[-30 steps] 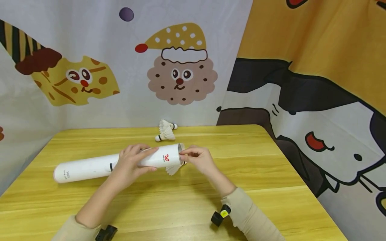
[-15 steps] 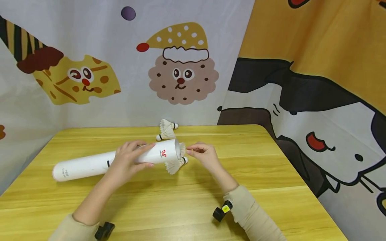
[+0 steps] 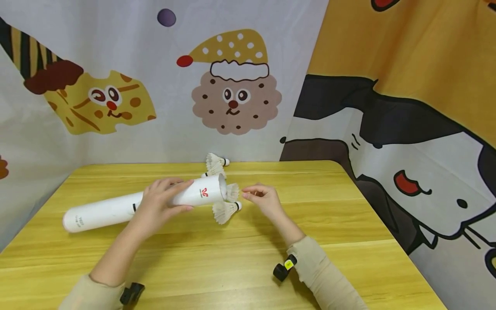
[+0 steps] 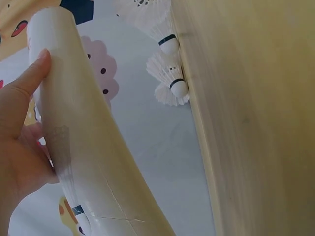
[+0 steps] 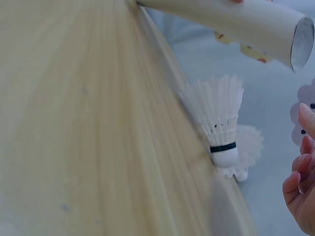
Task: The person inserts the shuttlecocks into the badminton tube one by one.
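Observation:
My left hand grips a white shuttlecock tube around its middle. The tube leans with its closed end low at the left and its open mouth raised at the right. Just beyond the mouth shows the feathered skirt of a shuttlecock. Directly in front of it, another shuttlecock lies on the table with its cork to the right. My right hand hovers right of the mouth, thumb and fingers loosely curled. In the right wrist view, nothing shows between the fingers of the right hand.
Two more shuttlecocks lie at the back of the wooden table; the rear one is near the table's far edge, and the tube partly covers the nearer shuttlecock. A curtain with cartoon prints hangs behind.
The tube has shifted left and its mouth has risen, baring more of the shuttlecock skirt beside it. My right hand has moved away from the mouth to the right.

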`<control>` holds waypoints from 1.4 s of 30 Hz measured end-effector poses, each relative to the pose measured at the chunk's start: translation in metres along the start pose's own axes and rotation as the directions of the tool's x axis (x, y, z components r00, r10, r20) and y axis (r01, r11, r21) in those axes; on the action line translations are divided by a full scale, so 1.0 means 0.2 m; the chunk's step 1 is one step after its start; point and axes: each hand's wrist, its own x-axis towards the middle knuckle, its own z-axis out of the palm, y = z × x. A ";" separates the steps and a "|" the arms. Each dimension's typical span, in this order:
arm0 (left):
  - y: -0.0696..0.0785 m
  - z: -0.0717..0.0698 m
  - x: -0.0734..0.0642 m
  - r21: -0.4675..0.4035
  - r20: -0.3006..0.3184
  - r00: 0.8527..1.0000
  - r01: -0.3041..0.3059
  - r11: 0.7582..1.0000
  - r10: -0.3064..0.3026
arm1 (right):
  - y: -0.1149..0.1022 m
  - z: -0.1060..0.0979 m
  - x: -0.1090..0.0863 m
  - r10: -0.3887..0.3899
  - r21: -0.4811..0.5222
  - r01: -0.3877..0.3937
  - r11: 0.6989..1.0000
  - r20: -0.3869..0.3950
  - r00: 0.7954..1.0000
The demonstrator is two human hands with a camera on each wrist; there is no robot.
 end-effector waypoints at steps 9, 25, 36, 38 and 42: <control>-0.03 -0.02 0.00 0.012 0.008 1.000 0.009 1.000 -0.009 | 0.09 0.00 0.04 0.054 -0.072 -0.057 0.996 -0.046 0.997; -0.09 -0.05 -0.01 -0.003 0.037 0.999 0.028 1.000 -0.028 | 0.45 0.06 0.20 0.109 -0.075 -0.117 0.990 -0.106 0.988; -0.13 -0.06 -0.01 0.004 0.042 0.999 0.015 1.000 -0.016 | 0.50 0.09 0.25 0.125 -0.158 -0.139 0.978 -0.094 0.988; -0.13 -0.06 -0.02 0.001 0.040 0.999 0.010 1.000 -0.010 | 0.51 0.09 0.25 0.120 -0.179 -0.133 0.975 -0.082 0.989; -0.13 -0.06 -0.02 -0.005 0.039 0.999 0.002 1.000 -0.002 | 0.51 0.10 0.27 0.114 -0.216 -0.128 0.968 -0.074 0.991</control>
